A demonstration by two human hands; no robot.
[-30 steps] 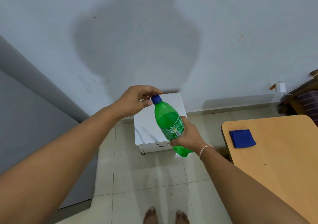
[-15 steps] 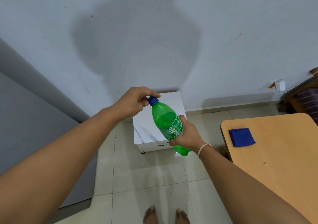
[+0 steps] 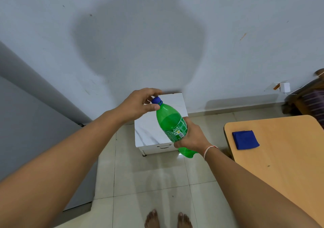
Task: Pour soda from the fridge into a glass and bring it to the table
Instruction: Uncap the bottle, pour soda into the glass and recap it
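The left hand (image 3: 140, 104) curls its thumb and fingers round the blue screw cap (image 3: 156, 100) of a tilted green plastic soda bottle (image 3: 171, 122), held in the air above a small white cabinet (image 3: 150, 133). The right hand (image 3: 192, 136) grips the bottle's labelled lower body. Further right, a folded blue cloth (image 3: 245, 139) lies on a light wooden table (image 3: 284, 166).

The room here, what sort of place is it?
Probably a room in a home: tiled floor, a wooden table with a blue cloth, a small white cabinet against a plain wall.
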